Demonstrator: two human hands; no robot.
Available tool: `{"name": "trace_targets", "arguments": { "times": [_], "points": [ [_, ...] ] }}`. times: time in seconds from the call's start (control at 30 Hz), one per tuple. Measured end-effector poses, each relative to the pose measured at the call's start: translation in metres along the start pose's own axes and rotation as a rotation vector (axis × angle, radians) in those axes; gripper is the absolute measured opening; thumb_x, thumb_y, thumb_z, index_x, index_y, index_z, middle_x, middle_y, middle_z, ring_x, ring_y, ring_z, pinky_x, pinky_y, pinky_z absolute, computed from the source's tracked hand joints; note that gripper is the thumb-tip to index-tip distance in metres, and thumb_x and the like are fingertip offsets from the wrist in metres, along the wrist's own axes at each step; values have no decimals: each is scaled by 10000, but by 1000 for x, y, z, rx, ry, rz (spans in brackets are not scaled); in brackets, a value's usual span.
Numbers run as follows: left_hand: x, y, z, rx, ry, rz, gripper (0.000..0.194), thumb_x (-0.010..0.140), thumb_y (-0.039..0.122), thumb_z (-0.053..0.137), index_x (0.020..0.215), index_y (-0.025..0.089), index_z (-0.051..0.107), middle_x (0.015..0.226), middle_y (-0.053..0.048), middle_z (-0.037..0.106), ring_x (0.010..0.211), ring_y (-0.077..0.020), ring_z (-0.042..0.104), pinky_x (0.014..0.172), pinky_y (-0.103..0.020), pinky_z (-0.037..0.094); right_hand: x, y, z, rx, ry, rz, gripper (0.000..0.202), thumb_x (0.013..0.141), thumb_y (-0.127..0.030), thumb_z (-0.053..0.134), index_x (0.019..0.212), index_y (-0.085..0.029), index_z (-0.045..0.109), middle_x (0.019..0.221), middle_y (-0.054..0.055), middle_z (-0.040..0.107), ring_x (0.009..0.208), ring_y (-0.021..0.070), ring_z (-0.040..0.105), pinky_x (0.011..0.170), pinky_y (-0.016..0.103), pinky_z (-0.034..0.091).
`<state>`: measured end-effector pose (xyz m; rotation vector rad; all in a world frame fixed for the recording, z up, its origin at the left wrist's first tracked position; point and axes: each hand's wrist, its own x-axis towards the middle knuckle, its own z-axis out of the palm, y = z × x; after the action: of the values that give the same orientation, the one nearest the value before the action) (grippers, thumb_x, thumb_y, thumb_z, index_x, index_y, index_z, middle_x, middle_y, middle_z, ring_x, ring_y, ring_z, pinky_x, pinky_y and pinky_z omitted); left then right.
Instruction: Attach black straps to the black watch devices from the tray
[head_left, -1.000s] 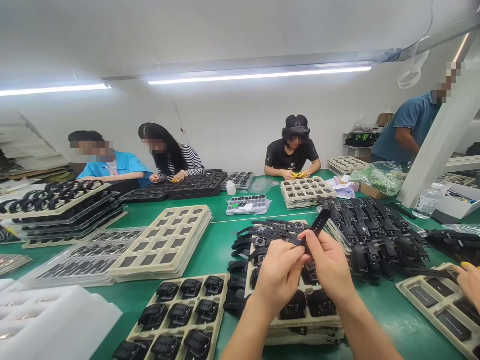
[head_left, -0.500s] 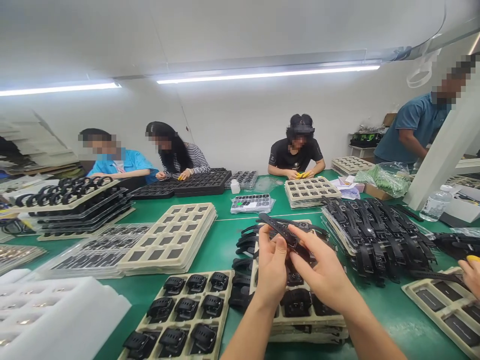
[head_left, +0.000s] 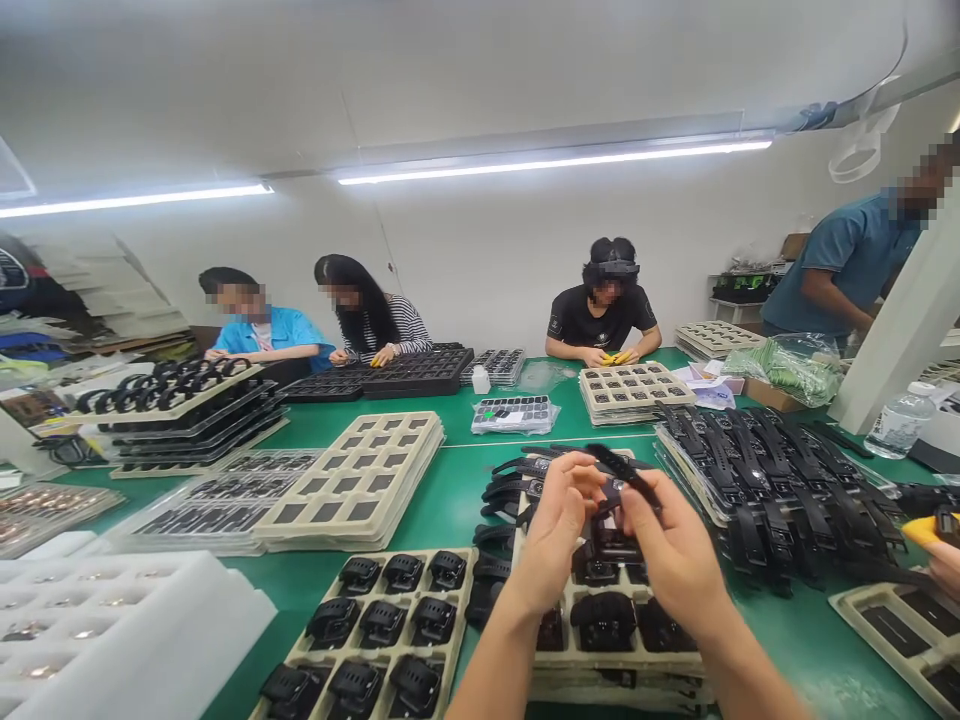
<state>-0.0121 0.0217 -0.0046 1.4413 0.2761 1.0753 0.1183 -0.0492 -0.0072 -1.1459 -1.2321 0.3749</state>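
Note:
My right hand [head_left: 679, 545] is closed around a black smartwatch [head_left: 616, 464], its strap tilted up and to the left between finger and thumb. Close beside it, my left hand [head_left: 553, 530] has its fingers curled in toward the thumb; what they grip is hidden. Both hands are over a stack of cream trays [head_left: 622, 660], where black watches [head_left: 602, 615] sit in the pockets. More black straps [head_left: 495, 540] stick out along the stack's left side. Left of that, a cream tray [head_left: 409, 635] holds several watches with curled straps.
A pile of black watches [head_left: 772, 480] covers trays on the right. Cream trays with dark inserts [head_left: 360, 470] and a white foam block [head_left: 142, 640] stand left. Co-workers sit across the green table [head_left: 480, 465]. At the right edge, another person's hand [head_left: 946, 555] shows yellow at the finger.
My hands have drawn apart slightly, and the strap has turned from the left fingers toward my right hand. The view has shifted a little to the left. The neighbour's hand now has a dark object.

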Motion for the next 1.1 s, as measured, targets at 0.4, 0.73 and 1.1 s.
{"name": "trace_targets", "arguments": {
  "times": [0.4, 0.73, 1.1],
  "points": [
    [5, 9, 1, 129, 54, -219, 396, 715, 437, 872, 968, 147, 781, 845, -71, 741, 779, -196, 651, 774, -332, 528, 8, 13, -14, 114, -63, 38, 313, 983, -515, 606, 1016, -210, 665, 822, 24, 652, 740, 185, 648, 697, 287, 572],
    [4, 6, 16, 83, 106, -91, 332, 819, 427, 798, 1037, 177, 779, 1032, -93, 765, 888, -194, 682, 810, -295, 561, 6, 26, -7, 0, 50, -28, 302, 996, -505, 578, 1045, -217, 653, 930, 57, 718, 822, 219, 682, 750, 319, 564],
    [2, 5, 15, -7, 126, -217, 509, 748, 547, 818, 1058, 146, 770, 911, -81, 700, 644, -132, 599, 474, -211, 518, 6, 43, -14, -190, -55, -152, 307, 989, -470, 574, 1181, -270, 704, 1166, 86, 757, 1024, 291, 725, 868, 408, 602]
  ]
}}
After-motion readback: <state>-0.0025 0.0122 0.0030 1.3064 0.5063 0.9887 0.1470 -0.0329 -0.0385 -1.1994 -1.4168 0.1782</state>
